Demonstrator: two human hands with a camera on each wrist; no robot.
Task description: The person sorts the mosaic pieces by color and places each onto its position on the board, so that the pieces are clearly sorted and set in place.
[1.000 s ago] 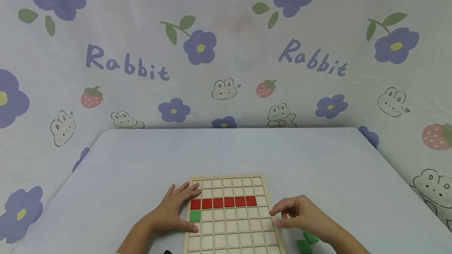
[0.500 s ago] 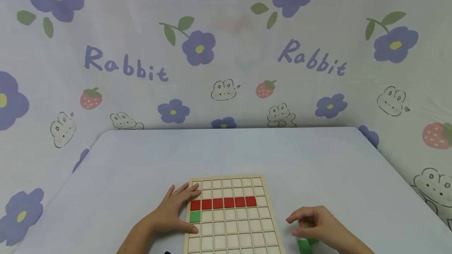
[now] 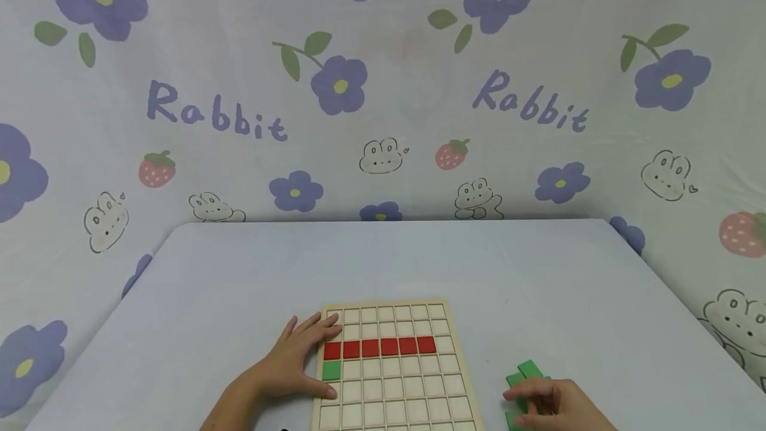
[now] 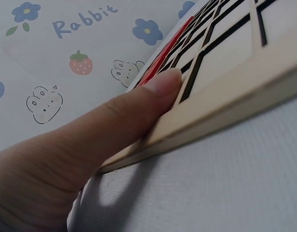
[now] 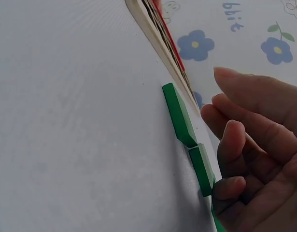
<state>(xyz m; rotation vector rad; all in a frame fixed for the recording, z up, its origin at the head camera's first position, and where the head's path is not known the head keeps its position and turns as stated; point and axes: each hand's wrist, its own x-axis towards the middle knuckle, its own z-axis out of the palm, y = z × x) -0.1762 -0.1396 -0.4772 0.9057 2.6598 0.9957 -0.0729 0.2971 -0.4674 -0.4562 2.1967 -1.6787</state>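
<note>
A wooden grid board (image 3: 391,388) lies flat on the white table. My left hand (image 3: 287,366) spreads its fingers over the board's left edge, and in the left wrist view the thumb (image 4: 134,104) presses on the rim. A row of several red tiles (image 3: 389,347) fills most of one grid row, with one green tile (image 3: 332,370) in the leftmost cell below it. Right of the board, my right hand (image 3: 562,406) hovers over several loose green tiles (image 3: 529,369), partly hiding them. In the right wrist view its bent fingers and thumb stand apart with nothing between them, beside a green tile (image 5: 179,116).
The white table (image 3: 239,271) stretches back to a patterned cloth (image 3: 413,85) with flowers and rabbits. A small dark object peeks in at the bottom edge, left of the board.
My right hand has moved from the board's right edge, right and toward me, to the loose green tiles, which now show more on its left side. The left hand stays put.
</note>
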